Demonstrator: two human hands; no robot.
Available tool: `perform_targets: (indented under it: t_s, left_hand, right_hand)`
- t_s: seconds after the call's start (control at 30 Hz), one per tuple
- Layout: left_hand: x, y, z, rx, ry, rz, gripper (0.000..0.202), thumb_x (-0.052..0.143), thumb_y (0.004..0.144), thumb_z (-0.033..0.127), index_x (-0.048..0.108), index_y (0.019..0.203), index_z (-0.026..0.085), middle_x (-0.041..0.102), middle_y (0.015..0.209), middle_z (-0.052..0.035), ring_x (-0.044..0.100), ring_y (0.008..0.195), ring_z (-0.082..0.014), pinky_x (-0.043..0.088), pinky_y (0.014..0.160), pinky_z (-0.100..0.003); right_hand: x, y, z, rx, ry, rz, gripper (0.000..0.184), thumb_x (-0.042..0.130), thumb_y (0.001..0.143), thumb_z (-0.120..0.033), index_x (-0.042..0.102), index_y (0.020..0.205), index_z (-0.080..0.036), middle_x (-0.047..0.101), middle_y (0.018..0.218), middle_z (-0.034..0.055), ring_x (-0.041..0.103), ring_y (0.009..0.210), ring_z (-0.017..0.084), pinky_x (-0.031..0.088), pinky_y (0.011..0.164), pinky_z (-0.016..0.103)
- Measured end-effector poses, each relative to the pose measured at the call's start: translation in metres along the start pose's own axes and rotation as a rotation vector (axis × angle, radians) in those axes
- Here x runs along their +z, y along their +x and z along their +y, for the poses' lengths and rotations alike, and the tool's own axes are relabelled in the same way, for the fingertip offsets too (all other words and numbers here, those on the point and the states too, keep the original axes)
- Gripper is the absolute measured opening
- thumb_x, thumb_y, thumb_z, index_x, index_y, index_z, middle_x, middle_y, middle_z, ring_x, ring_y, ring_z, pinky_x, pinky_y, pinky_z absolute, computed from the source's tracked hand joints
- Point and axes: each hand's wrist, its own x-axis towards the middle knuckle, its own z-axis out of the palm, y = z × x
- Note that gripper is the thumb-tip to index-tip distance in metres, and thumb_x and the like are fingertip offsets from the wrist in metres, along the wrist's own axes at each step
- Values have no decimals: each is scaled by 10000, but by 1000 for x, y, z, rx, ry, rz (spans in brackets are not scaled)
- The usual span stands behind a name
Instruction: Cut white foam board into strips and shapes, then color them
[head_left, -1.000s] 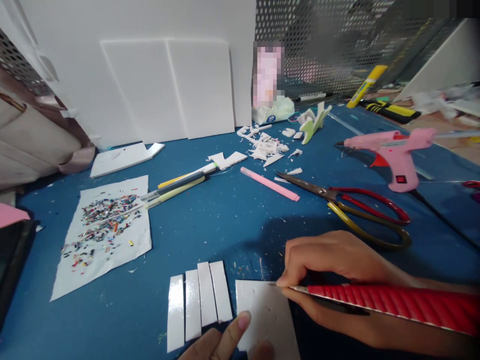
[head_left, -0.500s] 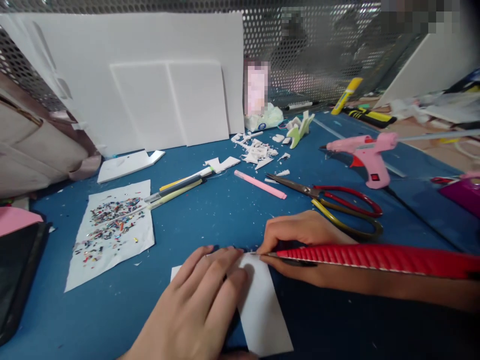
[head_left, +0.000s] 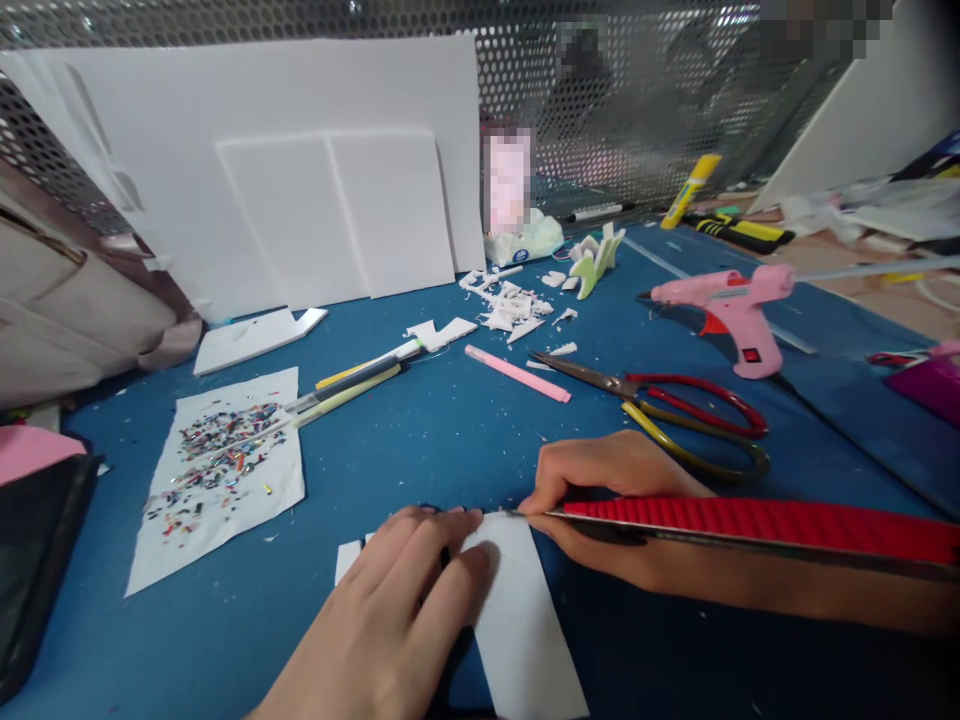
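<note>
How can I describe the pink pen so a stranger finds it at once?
On the blue mat, look beyond the right hand. Left of the scissors lies a slim pen; it alone is pale pink, unlike the yellow and dark pens further left.

The one view comes from the person's head and looks forward and down across the blue bench to the white foam boards and the perforated metal screen standing along its far edge. It sits close over the work. The left hand and the right hand fill the bottom of the frame, and the red utility knife runs out at the right edge.
</note>
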Motion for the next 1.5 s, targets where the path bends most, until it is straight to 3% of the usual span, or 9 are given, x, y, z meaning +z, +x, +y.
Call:
perform_targets:
  t_s: [0.07, 0.2, 0.27, 0.57, 1.5]
  left_hand:
    - [-2, 0, 4, -24, 4, -23, 648, 568, 903, 633, 446, 1311, 144, 560, 1312, -171, 552, 1159, -306, 535, 963, -454]
    - [-7, 0, 8, -89, 14, -110, 429, 578, 966, 332, 432, 1332, 162, 534, 1365, -149, 523, 1212, -296, 485, 1043, -479]
    - [-9, 0, 9, -92, 10, -109, 384, 529, 980, 255, 432, 1341, 167, 534, 1373, -146, 522, 1229, -292, 472, 1060, -481]
    - [-5, -1, 7, -92, 11, -71, 335, 333, 1052, 330, 451, 1323, 172, 546, 1356, -141, 528, 1223, -285, 472, 1061, -479]
    - [-5, 2, 10, -100, 14, -51, 345, 324, 1052, 367, 458, 1299, 166, 567, 1289, -150, 556, 1137, -278, 523, 983, -452]
  right_hand:
    - [1, -2, 0, 8, -2, 10, 85, 632, 895, -150, 648, 811, -152, 630, 714, -22, 600, 629, 80, 412, 587, 208]
    - [3, -6, 0, 58, -9, 16, 57, 655, 880, -165, 643, 824, -162, 621, 704, -29, 579, 601, 80, 408, 575, 214]
    - [5, -7, 0, 80, -22, 32, 60, 648, 881, -164, 637, 823, -167, 608, 688, -34, 561, 580, 79, 403, 566, 215]
    - [4, -8, -1, 37, -42, 51, 85, 627, 890, -155, 624, 807, -171, 597, 654, -37, 542, 532, 71, 390, 510, 191]
    - [5, -14, 2, -56, -91, 78, 105, 617, 868, -91, 578, 834, -181, 580, 685, -33, 554, 573, 73, 400, 550, 192]
